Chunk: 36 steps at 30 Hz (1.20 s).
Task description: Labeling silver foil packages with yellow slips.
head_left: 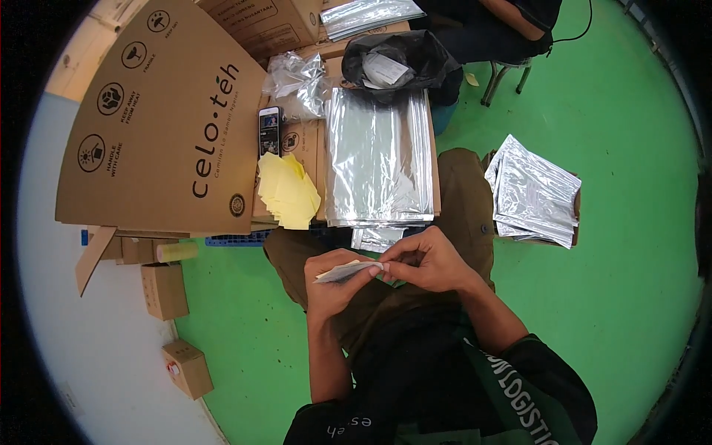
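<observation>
We see the left hand (331,285) bent around some thin slips (345,273), its thumb pressing them from the near side against the fingers. The right hand (428,261) is closed at the fingertips and pinches the right end of the slips, just beside the left thumb; its other fingers are curled. The slips are over the lap, in front of the near edge of a pile of silver sheets (380,156). They look flat and narrow, grey on the side that we see, with a pale yellow edge behind. Because they are small and partly covered by the fingers, we cannot tell how many they are. Left of the silver pile lie yellow papers (289,193), spread unevenly, and beyond them a phone (270,132) with its screen lit.
</observation>
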### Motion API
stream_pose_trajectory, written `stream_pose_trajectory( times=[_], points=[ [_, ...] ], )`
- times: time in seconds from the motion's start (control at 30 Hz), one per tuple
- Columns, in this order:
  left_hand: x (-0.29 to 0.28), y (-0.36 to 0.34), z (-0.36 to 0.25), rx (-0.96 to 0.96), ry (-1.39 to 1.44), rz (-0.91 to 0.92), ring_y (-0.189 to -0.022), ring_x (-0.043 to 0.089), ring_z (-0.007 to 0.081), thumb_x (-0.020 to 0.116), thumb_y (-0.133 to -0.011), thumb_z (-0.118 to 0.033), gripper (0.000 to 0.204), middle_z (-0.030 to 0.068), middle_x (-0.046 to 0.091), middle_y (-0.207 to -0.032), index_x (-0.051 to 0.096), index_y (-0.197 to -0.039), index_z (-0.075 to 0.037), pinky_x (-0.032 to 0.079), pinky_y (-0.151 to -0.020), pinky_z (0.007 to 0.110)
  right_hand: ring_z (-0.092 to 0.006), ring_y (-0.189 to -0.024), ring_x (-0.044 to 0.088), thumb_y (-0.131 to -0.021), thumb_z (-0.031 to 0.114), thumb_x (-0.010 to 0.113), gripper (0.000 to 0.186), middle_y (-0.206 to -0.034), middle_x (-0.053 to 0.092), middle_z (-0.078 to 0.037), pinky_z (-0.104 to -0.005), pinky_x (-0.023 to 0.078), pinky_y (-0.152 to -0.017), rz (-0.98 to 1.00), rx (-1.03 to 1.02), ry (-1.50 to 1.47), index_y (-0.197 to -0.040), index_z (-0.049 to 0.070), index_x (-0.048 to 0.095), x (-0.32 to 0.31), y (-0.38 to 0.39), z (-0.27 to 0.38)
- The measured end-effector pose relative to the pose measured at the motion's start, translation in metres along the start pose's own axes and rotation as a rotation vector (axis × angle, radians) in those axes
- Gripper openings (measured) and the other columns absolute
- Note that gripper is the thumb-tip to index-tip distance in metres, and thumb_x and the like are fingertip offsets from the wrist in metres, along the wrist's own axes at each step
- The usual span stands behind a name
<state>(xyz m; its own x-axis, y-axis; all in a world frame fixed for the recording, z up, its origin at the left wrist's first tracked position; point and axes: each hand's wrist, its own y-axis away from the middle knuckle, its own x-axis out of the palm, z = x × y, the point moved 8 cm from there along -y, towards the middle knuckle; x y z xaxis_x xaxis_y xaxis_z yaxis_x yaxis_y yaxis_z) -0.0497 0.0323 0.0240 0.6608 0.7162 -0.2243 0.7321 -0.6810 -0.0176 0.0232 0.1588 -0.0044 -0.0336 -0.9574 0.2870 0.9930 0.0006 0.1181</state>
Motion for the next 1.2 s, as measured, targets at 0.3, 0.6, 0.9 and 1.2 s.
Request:
stream_pose_trajectory(
  times=[0.3,0.6,0.9,1.2],
  points=[
    [0.021,0.008,0.009,-0.168,0.366,0.289,-0.077,0.065,0.015,0.072,-0.079,-0.001,0.02,0.0106,0.062,-0.099,0.069,-0.099,0.001,0.051,-0.066,0.025,-0.0041,-0.059,0.05,-0.072,0.018,0.083,0.024,-0.064,0.06,0.002,-0.0224,0.043,-0.055,0.074,0.036,0.216,-0.075,0.001,0.066,-0.002,-0.003,-0.008],
    [0.011,-0.004,0.028,-0.026,0.418,-0.089,-0.083,0.058,0.0091,0.076,-0.078,-0.006,0.029,0.0044,0.06,-0.095,0.059,-0.1,0.001,0.048,-0.074,0.024,-0.0126,-0.078,0.056,-0.074,0.017,0.081,0.027,-0.086,0.061,-0.005,-0.0265,0.046,-0.071,-0.216,-0.244,0.268,-0.086,-0.001,0.064,-0.006,-0.003,0.009],
    [-0.035,-0.004,0.05,-0.111,0.064,-0.472,-0.081,0.059,0.0092,0.068,-0.088,-0.015,0.02,0.0039,0.065,-0.087,0.062,-0.097,0.001,0.048,-0.071,0.025,-0.0173,-0.09,0.059,-0.074,0.014,0.079,0.025,-0.097,0.064,-0.01,-0.0286,0.045,-0.081,-0.476,-0.304,0.275,-0.088,0.0,0.065,-0.068,-0.016,0.019],
    [-0.005,-0.073,0.007,0.35,-0.671,-0.025,-0.129,0.038,0.0451,0.06,-0.087,-0.012,0.015,0.0176,0.045,-0.14,0.057,-0.085,0.002,0.037,-0.103,0.048,-0.0406,-0.123,0.037,-0.065,0.044,0.081,0.051,-0.128,0.045,-0.027,-0.0502,0.032,-0.1,-1.033,-0.1,0.893,-0.079,-0.004,0.068,-0.115,-0.096,0.007]
  ],
)
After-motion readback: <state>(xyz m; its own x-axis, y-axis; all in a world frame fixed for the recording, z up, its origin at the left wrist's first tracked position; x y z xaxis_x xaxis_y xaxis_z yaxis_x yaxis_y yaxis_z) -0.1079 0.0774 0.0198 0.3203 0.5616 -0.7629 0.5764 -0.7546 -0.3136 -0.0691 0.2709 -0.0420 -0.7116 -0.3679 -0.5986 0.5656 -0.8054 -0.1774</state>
